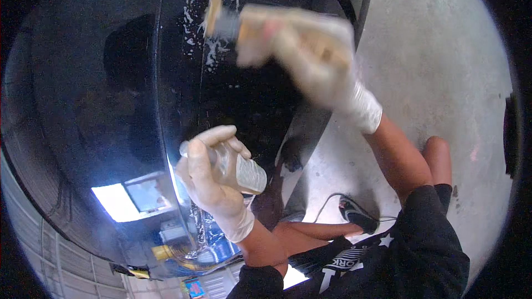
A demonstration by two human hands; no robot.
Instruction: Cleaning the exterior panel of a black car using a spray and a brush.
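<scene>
My left hand (216,174), in a pale glove, holds a small clear bottle (245,172) with a label, tilted over the glossy black panel. Farther up, my right hand (303,54), gloved too and blurred by motion, is closed around a brush with a tan handle; its dark neck and yellowish bristles (214,12) are at the white foam (212,52) on the black car body panel (241,91). Foam streaks surround the bristles and run along a panel seam. Which fingers touch the handle is blurred.
Grey concrete floor (424,70) lies to the right of the car. A dark cable (328,201) runs past my shoe (357,211) near my bent legs. The glossy panel reflects a bright opening and other things at lower left. A small blue and red item (194,288) is at the bottom.
</scene>
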